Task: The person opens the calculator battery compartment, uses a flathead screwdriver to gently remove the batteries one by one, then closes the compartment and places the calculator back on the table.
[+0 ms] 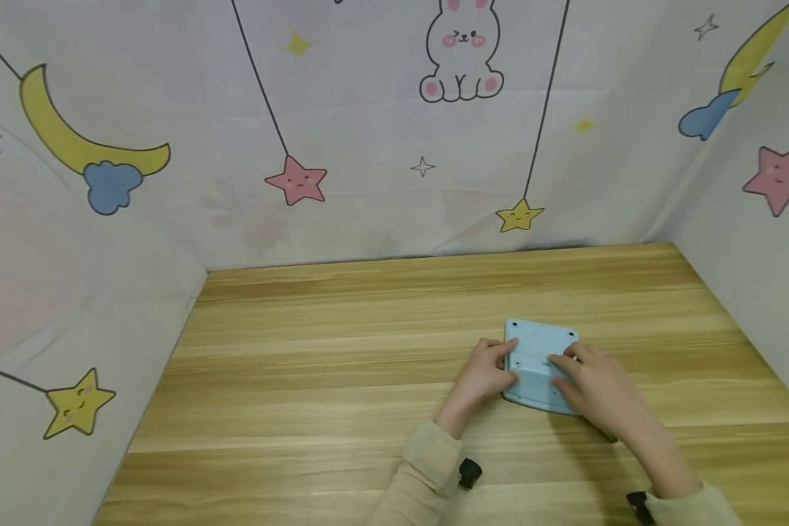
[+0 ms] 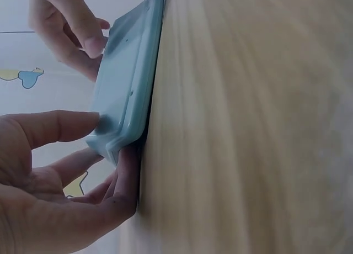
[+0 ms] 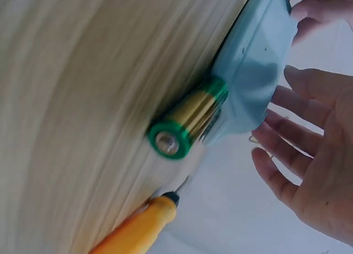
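Observation:
A light blue flat plastic device (image 1: 539,347) lies face down on the wooden table, its back with dark round feet turned up. My left hand (image 1: 489,369) grips its left edge, thumb on top and fingers tucked under, as the left wrist view shows. The right hand (image 1: 595,383) reaches over the right part of the back, its fingertips at the raised middle. In the right wrist view that hand's fingers are spread and nearly straight. A green and gold battery (image 3: 190,118) lies right by the device's edge.
A screwdriver with an orange handle (image 3: 138,226) lies beyond the battery in the right wrist view; in the head view it is hidden. White cloth walls (image 1: 368,117) printed with stars, moons and a rabbit border the wooden table (image 1: 302,380) at the back and both sides.

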{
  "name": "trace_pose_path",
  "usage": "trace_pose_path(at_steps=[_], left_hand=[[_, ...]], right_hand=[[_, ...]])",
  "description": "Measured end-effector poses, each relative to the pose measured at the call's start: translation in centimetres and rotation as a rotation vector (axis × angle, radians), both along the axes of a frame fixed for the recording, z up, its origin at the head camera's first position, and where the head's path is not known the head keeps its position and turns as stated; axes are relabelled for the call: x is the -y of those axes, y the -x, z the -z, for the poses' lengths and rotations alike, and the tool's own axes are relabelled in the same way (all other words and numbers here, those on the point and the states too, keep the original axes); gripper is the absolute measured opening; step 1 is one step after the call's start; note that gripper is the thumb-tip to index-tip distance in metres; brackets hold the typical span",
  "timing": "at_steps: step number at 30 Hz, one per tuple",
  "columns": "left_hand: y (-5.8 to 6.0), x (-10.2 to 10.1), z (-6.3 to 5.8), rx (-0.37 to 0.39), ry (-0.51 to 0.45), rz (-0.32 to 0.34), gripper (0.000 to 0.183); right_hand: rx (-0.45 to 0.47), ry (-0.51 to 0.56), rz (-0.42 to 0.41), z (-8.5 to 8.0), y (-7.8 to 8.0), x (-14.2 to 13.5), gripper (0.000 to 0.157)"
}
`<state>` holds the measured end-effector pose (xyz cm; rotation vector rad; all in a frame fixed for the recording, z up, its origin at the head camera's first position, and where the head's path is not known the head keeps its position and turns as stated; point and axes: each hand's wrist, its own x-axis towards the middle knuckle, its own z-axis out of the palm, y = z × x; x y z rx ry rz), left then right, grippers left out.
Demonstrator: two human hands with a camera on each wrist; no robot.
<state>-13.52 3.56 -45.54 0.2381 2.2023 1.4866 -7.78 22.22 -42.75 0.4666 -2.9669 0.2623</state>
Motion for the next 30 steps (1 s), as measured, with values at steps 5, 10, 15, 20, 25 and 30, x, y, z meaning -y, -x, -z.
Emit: trace_pose_path(at_steps=[5,10,15,20,25,30], left_hand=[[0.5,0.1,0.1,0.017,-0.019,0.016,0.067],[1.0,0.2,0.1,0.038,-0.011,0.035,0.064],[1.5,0.3,-0.1,0.076,0.005,0.054,0.065],[1.9,0.6,-0.3,-0.044,0.106,0.118,0.067],[2.2,0.6,-0.3,-0.152,0.209,0.188,0.069],[2.1,0.1,-0.5,-0.218,0.308,0.246,0.073]], right_hand=[[-0.017,0.091,-0.033,0.1,-0.2,-1.0,0.030],[-0.023,0.117,-0.069,0.3,-0.5,-1.7,0.032],[0.006,0.118,-0.073,0.4,-0.5,-2.1,0.040],[0.005,0.082,-0.065,0.5,-0.4,-2.5,0.041],[0.031,0.037,-0.048,0.4,-0.2,-2.8,0.039],[0.072,-0.007,-0.027,0.4,-0.1,-3.0,0.041]])
